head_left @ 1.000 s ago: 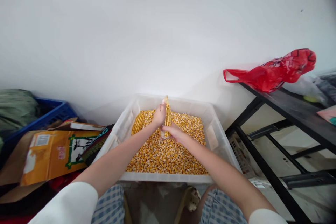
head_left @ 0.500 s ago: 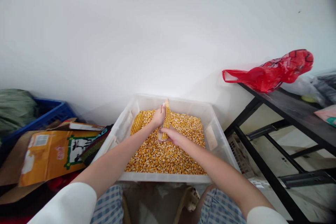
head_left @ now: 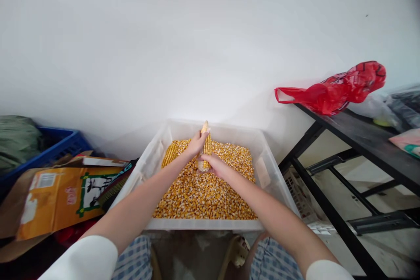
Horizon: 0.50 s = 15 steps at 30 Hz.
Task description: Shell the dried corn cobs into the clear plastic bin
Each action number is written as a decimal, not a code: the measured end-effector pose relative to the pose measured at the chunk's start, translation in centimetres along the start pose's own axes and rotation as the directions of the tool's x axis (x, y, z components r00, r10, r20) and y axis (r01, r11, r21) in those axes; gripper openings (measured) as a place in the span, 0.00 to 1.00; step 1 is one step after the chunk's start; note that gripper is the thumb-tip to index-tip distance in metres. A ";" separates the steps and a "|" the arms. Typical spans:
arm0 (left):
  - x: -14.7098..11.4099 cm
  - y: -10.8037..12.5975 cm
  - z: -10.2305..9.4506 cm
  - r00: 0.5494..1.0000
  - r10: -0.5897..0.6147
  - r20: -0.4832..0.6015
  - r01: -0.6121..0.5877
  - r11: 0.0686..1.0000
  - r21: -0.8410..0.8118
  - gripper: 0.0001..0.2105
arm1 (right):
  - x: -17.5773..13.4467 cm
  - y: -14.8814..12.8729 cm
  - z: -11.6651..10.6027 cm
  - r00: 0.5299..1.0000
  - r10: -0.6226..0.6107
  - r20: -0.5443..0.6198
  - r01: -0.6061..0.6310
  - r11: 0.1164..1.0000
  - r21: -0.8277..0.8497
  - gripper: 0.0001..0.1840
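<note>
While my left hand (head_left: pixel 197 142) is curled around the far end of a long yellow ear of corn (head_left: pixel 208 143), my right hand (head_left: pixel 214 164) grips its near end, which looks pale. It is over the middle of a see-through plastic box (head_left: pixel 206 225) with loose yellow kernels (head_left: pixel 210 197) inside. I think the ear is light, stiff and bumpy, so both ends are good to hold, though bits may pop off. Another fat yellow ear (head_left: pixel 169 155) lies left, close to my arm. Farther left sits an orange cardboard carton (head_left: pixel 62 197); right, a red plastic bag (head_left: pixel 337 92) lies on a black table (head_left: pixel 370 140).
</note>
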<state>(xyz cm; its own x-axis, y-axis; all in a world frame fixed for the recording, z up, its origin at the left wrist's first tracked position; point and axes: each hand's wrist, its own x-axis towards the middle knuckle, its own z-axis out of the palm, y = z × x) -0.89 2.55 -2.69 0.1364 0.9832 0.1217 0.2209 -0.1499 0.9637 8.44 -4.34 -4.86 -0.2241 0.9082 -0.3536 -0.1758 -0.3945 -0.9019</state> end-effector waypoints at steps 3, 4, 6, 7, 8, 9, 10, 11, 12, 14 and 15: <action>-0.4 -0.1 0.5 1.000 0.018 0.020 -0.018 1.000 0.007 0.30 | -0.1 -0.2 0.1 1.000 0.013 0.009 -0.013 1.000 0.011 0.10; -0.5 -0.1 0.6 0.999 0.015 0.028 -0.014 1.000 -0.012 0.30 | -0.1 -0.3 0.1 1.000 0.017 0.011 -0.018 1.000 0.015 0.10; -0.7 -0.1 0.9 0.999 0.023 0.037 -0.021 0.999 -0.050 0.29 | -0.3 -0.4 0.1 1.000 0.015 0.006 -0.015 1.000 0.015 0.11; -0.7 -0.1 1.0 0.999 0.041 0.036 -0.039 0.997 -0.069 0.29 | -0.4 -0.5 0.1 1.000 0.003 0.002 -0.003 1.000 0.012 0.11; -0.8 -0.1 1.0 0.997 0.066 0.032 -0.063 0.994 -0.086 0.29 | -0.5 -0.5 0.1 1.000 -0.012 -0.001 0.012 1.000 0.006 0.11; -0.8 -0.1 1.1 0.995 0.093 0.029 -0.090 0.991 -0.099 0.28 | -0.6 -0.6 0.1 1.000 -0.025 -0.001 0.025 1.000 -0.002 0.11; -0.8 -0.2 1.1 0.993 0.118 0.023 -0.115 0.988 -0.107 0.27 | -0.7 -0.6 0.1 0.999 -0.035 -0.001 0.035 0.999 -0.011 0.11; -0.8 -0.2 1.1 0.991 0.135 0.017 -0.133 0.985 -0.109 0.27 | -0.7 -0.6 0.0 0.999 -0.041 0.001 0.041 0.999 -0.018 0.10; -0.8 -0.1 1.1 0.989 0.146 0.013 -0.143 0.984 -0.109 0.26 | -0.7 -0.6 0.0 0.999 -0.043 0.003 0.043 0.999 -0.022 0.11; -0.9 0.1 1.0 0.989 0.150 0.008 -0.148 0.983 -0.112 0.26 | -0.7 -0.7 -0.1 0.999 -0.042 0.016 0.042 0.999 -0.015 0.11; -0.9 0.4 0.9 0.989 0.145 0.005 -0.143 0.983 -0.115 0.26 | -0.7 -0.8 -0.2 0.999 -0.043 0.023 0.044 0.999 -0.009 0.12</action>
<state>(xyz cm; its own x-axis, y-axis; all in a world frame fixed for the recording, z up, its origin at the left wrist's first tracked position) -0.07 1.49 -2.68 0.1714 0.9506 0.2588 0.0863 -0.2761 0.9572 8.87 -4.62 -3.96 -0.2381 0.9210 -0.3084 -0.1770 -0.3534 -0.9186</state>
